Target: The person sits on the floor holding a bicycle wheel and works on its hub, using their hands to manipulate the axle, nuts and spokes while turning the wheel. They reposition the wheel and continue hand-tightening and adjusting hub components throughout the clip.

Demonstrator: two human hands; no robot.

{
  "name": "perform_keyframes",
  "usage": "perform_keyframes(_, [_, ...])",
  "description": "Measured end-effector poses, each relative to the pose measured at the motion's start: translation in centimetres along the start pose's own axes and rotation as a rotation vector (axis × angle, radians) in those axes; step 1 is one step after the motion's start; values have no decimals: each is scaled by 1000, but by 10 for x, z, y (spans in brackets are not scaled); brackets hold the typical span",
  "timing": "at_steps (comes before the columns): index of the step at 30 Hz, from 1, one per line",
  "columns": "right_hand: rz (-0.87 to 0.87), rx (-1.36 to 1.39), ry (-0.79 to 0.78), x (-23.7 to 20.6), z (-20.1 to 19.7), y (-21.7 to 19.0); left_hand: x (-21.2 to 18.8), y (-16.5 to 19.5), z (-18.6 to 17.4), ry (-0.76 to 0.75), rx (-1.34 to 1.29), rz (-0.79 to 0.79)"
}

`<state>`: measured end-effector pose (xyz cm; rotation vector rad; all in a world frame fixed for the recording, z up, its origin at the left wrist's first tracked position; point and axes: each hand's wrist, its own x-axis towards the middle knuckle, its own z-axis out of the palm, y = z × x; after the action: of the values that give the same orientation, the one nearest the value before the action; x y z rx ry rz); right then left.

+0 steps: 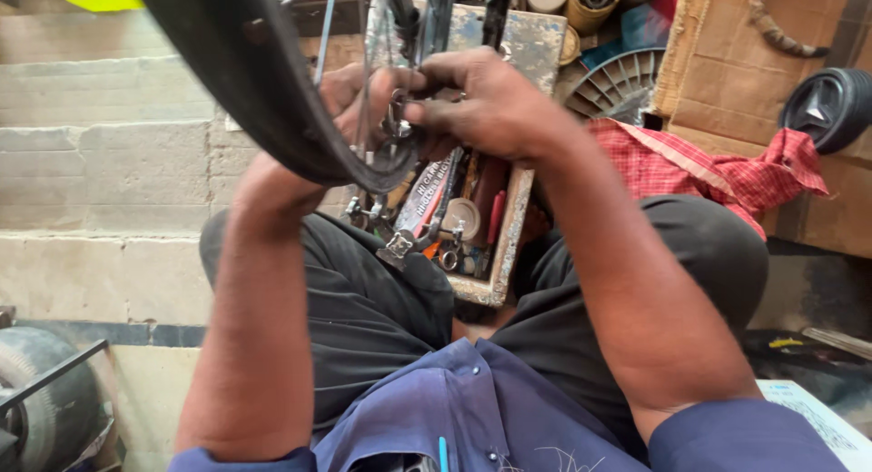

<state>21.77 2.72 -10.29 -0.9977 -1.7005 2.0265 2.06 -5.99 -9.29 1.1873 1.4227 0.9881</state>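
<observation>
The bicycle wheel [263,81] hangs over the person's lap, above a wooden toolbox [504,245] of spanners, its black tyre worn and its spokes thin and bright. It looks light yet stiff, with the rubber grippy; the rim seems the safest hold. The left hand [350,95] grips behind the spokes, and the right hand [486,104] pinches a small metal fitting [398,109] there

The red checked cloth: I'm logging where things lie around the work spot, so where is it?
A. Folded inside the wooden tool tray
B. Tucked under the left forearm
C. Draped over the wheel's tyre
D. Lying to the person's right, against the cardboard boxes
D: the red checked cloth lies spread to the right of the person's knee, against the cardboard boxes, apart from the tool tray and the tyre.
</observation>
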Motion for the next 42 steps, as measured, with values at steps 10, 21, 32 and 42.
perform_keyframes(10, [-124,-70,31,4,-24,14,2,-6,-10,-121,-126,78])
perform_keyframes(21, [-233,-74,127,3,-13,11,15,4,24,122,39,282])
perform_keyframes(32, [-187,-53,2,-7,-18,2,11,2,23,230,140,263])
perform_keyframes(42, [-326,-284,8,-8,-6,1,-1,3,21,321,192,338])
